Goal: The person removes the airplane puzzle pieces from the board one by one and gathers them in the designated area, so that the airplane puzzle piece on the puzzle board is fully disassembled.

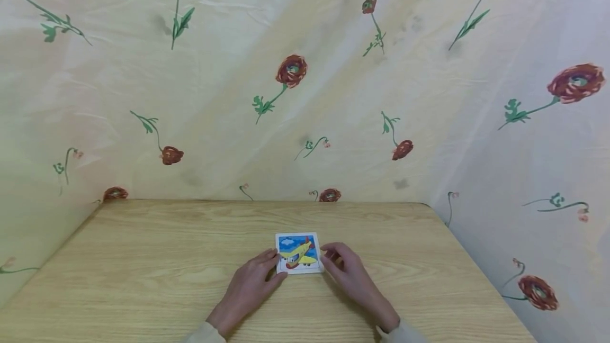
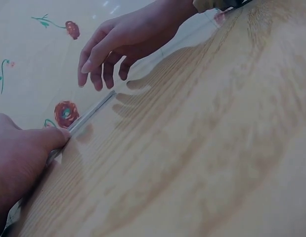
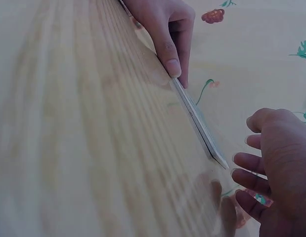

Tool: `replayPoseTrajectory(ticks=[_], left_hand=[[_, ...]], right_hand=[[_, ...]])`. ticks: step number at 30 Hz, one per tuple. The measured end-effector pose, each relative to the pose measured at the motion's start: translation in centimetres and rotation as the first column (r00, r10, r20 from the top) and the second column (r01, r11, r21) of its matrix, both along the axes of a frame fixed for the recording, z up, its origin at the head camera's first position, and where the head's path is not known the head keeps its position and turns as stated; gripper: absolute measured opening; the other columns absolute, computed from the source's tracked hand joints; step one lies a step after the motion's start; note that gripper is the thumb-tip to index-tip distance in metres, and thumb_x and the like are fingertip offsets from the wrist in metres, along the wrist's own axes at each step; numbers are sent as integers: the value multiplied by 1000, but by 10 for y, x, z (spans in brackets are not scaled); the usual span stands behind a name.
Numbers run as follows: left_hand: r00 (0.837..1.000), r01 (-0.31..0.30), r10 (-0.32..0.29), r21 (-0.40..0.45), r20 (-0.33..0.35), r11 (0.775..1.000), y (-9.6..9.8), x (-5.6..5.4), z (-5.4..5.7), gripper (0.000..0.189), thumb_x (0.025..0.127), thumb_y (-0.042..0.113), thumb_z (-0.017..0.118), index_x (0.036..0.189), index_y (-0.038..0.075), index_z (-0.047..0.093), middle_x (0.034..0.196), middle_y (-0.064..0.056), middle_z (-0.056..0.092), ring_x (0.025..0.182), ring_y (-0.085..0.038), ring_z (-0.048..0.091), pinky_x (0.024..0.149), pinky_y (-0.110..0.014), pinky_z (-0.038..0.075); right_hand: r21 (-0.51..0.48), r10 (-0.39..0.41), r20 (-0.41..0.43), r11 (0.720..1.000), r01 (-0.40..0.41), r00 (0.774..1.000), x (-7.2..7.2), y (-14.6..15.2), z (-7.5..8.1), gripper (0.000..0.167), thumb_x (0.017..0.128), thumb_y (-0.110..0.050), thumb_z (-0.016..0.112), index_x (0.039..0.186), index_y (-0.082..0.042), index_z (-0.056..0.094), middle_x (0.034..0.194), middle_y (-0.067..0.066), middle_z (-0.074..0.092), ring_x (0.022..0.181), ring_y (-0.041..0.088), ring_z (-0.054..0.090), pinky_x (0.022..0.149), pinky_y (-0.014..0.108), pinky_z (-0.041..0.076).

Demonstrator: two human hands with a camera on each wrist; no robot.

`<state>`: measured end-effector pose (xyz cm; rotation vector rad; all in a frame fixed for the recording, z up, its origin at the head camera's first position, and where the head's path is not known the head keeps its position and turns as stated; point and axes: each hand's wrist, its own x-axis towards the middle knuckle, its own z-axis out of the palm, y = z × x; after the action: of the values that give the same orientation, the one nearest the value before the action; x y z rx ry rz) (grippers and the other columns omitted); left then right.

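Observation:
A small square picture board (image 1: 299, 253) with a white border shows a yellow airplane on blue sky. It lies near the middle of the wooden table. My left hand (image 1: 250, 282) grips its left side, the thumb at the near left corner; the right wrist view shows that thumb (image 3: 173, 68) on the board's edge (image 3: 197, 116). Beside the right edge, my right hand (image 1: 350, 274) is held with loosely bent fingers spread apart, holding nothing. A small gap parts those fingers from the board in the right wrist view. Seen edge-on, the board is thin and flat.
The wood-grain table (image 1: 181, 247) extends around both hands. Behind it and along its sides hangs a pale cloth (image 1: 219, 94) printed with red flowers and green stems. Light sleeves (image 1: 207, 333) cover the forearms.

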<state>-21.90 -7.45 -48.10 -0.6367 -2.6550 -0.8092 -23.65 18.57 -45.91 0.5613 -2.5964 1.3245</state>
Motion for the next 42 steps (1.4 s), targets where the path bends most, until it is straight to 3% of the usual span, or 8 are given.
replayPoseTrajectory(ticks=[14, 36, 42], left_hand=[[999, -9, 10, 7, -35, 1000, -1, -3, -6, 46, 98, 33, 72, 127, -3, 71, 137, -19, 64, 129, -33, 61, 102, -50, 52], [1000, -10, 10, 27, 11, 1000, -3, -6, -5, 48, 99, 35, 71, 128, -2, 70, 139, -18, 63, 130, -33, 60, 102, -50, 52], [999, -14, 13, 35, 34, 999, -3, -6, -6, 48, 99, 36, 71, 129, -2, 70, 140, -17, 63, 130, -32, 59, 101, -51, 52]], right_hand=[[57, 75, -43, 996, -73, 996, -22, -31, 0, 20, 104, -12, 65, 121, -4, 66, 104, -2, 62, 94, 16, 57, 77, 26, 51], [272, 83, -154, 962, -38, 985, -46, -67, -1, 19, 103, -20, 67, 114, -6, 71, 106, 6, 61, 97, 23, 50, 82, 40, 43], [307, 79, -138, 951, -33, 987, -50, -71, -2, 17, 102, -20, 67, 114, -9, 71, 106, 6, 58, 97, 24, 47, 82, 41, 39]])
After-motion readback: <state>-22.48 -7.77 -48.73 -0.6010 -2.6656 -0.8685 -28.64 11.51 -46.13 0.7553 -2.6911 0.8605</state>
